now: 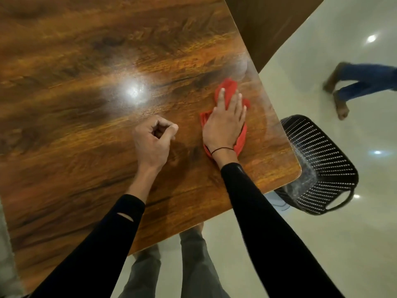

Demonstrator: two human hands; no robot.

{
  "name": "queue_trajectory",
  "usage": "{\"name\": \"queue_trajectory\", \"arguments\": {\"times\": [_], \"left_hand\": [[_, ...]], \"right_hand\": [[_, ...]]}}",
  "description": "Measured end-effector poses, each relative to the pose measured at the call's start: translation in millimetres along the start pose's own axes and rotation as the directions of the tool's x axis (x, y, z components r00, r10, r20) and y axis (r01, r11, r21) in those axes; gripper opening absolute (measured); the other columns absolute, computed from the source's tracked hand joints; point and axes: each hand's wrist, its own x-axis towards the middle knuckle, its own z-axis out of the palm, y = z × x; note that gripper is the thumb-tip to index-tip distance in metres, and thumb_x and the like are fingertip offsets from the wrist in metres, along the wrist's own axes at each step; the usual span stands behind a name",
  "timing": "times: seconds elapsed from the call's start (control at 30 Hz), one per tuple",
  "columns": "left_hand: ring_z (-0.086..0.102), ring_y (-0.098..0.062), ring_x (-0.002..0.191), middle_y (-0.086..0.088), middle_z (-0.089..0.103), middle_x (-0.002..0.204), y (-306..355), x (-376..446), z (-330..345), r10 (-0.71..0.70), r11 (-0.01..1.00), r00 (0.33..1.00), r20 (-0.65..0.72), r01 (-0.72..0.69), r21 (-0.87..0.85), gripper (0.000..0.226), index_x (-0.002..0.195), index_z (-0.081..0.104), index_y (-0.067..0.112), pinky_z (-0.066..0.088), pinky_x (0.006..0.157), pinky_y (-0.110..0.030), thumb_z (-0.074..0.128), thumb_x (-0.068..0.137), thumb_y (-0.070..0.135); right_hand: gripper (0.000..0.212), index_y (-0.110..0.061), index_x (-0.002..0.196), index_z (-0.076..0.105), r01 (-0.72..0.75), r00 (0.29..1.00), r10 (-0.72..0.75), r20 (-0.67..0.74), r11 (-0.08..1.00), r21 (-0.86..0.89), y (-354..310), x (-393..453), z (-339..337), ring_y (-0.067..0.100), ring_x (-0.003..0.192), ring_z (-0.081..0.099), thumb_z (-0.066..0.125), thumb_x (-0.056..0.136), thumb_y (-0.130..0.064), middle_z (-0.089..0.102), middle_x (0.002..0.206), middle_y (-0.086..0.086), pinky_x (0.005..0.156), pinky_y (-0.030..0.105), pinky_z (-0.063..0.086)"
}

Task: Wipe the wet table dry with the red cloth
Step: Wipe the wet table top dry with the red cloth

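Right hand [224, 123], fingers spread flat on red cloth [227, 87] near bench [75, 82] right edge; left hand [153, 140] fingers curled, empty.

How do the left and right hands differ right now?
The right hand lies flat, fingers spread, pressing on the red cloth; the left hand is curled into a loose fist holding nothing. The right hand works near the table's right edge; the left sits further in on bare wood. The right wrist has a thin black band; the left has none. Both arms wear black sleeves.
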Motion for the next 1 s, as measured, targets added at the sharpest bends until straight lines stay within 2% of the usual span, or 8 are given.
{"name": "queue_trajectory", "arguments": {"times": [0.17, 0.3, 0.43, 0.5, 0.57, 0.63, 0.77, 1.0], "left_hand": [[0.066, -0.014, 0.059, 0.006, 0.07, 0.065, 8.3, 10.2, 21.7, -0.019, 1.0, 1.0, 0.024, 0.019, -0.008, 0.016, 0.076, 0.073, 0.017, 0.053, 0.06, -0.03, 0.076, 0.091, 0.013], [0.068, -0.018, 0.063, 0.006, 0.072, 0.069, 22.3, 25.0, 45.7, 0.018, 0.999, 0.994, 0.107, -0.021, 0.027, 0.014, 0.076, 0.075, 0.019, 0.058, 0.061, -0.043, 0.075, 0.09, 0.018], [0.07, -0.018, 0.066, 0.005, 0.073, 0.071, 31.0, 45.1, 64.1, 0.007, 1.0, 0.996, 0.084, -0.009, 0.022, 0.014, 0.078, 0.076, 0.015, 0.06, 0.064, -0.047, 0.074, 0.09, 0.02], [0.07, -0.015, 0.065, 0.006, 0.073, 0.071, 30.7, 51.9, 67.9, -0.002, 1.0, 0.998, 0.065, 0.001, 0.014, 0.013, 0.079, 0.076, 0.013, 0.061, 0.064, -0.043, 0.074, 0.091, 0.018], [0.07, -0.016, 0.065, 0.006, 0.073, 0.071, 27.6, 56.6, 68.6, -0.009, 1.0, 0.997, 0.079, 0.008, 0.014, 0.013, 0.08, 0.077, 0.013, 0.06, 0.064, -0.039, 0.076, 0.092, 0.018], [0.07, -0.015, 0.065, 0.006, 0.073, 0.071, 24.9, 60.4, 68.5, -0.025, 1.0, 0.995, 0.099, 0.023, 0.019, 0.012, 0.08, 0.076, 0.015, 0.057, 0.063, -0.033, 0.076, 0.092, 0.017], [0.065, -0.004, 0.061, 0.014, 0.069, 0.068, 23.9, 67.7, 69.8, -0.029, 0.999, 0.997, 0.077, 0.025, 0.042, 0.013, 0.078, 0.075, 0.017, 0.047, 0.062, -0.016, 0.075, 0.09, 0.016], [0.071, -0.014, 0.067, 0.009, 0.072, 0.072, 33.5, 64.9, 89.6, -0.006, 0.999, 0.987, 0.16, -0.002, 0.05, 0.012, 0.08, 0.074, 0.021, 0.061, 0.067, -0.036, 0.076, 0.091, 0.018]], "right_hand": [[0.055, -0.026, 0.169, 0.031, 0.514, 0.848, -0.511, 0.141, 0.858, 0.012, 38.5, 47.3, -5.2, 0.029, 0.166, 0.017, 0.035, 0.115, -0.027, 0.023, 0.177, 0.014, 0.135, 0.046, 0.01], [0.056, -0.024, 0.17, 0.028, 0.146, 0.989, -0.146, 0.0, 0.988, -0.041, 29.2, 64.9, -4.2, 0.033, 0.165, 0.017, 0.036, 0.115, -0.033, 0.022, 0.177, 0.014, 0.136, 0.05, 0.012], [0.062, -0.022, 0.171, 0.023, -0.052, 0.998, 0.052, -0.034, 0.998, -0.022, 5.0, 44.4, 4.1, 0.035, 0.166, 0.012, 0.042, 0.113, -0.033, 0.017, 0.178, 0.017, 0.135, 0.053, 0.011], [0.06, -0.023, 0.171, 0.024, 0.227, 0.973, -0.227, 0.035, 0.974, 0.015, 13.1, 25.8, 2.3, 0.033, 0.167, 0.01, 0.039, 0.113, -0.027, 0.017, 0.178, 0.016, 0.135, 0.054, 0.012], [0.058, -0.025, 0.17, 0.027, 0.545, 0.824, -0.553, 0.127, 0.833, 0.089, 41.4, 22.9, -3.6, 0.031, 0.167, 0.013, 0.038, 0.114, -0.025, 0.019, 0.178, 0.014, 0.135, 0.051, 0.012], [0.055, -0.025, 0.169, 0.034, 0.649, 0.74, -0.656, 0.147, 0.754, 0.098, 67.9, 45.6, -9.9, 0.031, 0.165, 0.019, 0.041, 0.114, -0.025, 0.025, 0.176, 0.014, 0.135, 0.051, 0.014], [0.053, -0.024, 0.168, 0.036, 0.326, 0.945, -0.327, 0.031, 0.945, 0.01, 68.4, 112.3, -9.6, 0.034, 0.162, 0.026, 0.035, 0.115, -0.033, 0.03, 0.174, 0.014, 0.133, 0.054, 0.021], [0.077, -0.024, 0.17, 0.023, -0.023, 1.0, 0.023, 0.011, 1.0, 0.005, 36.6, 170.9, 8.1, 0.043, 0.158, 0.031, 0.043, 0.106, -0.062, 0.029, 0.173, 0.019, 0.13, 0.057, 0.029]]}}
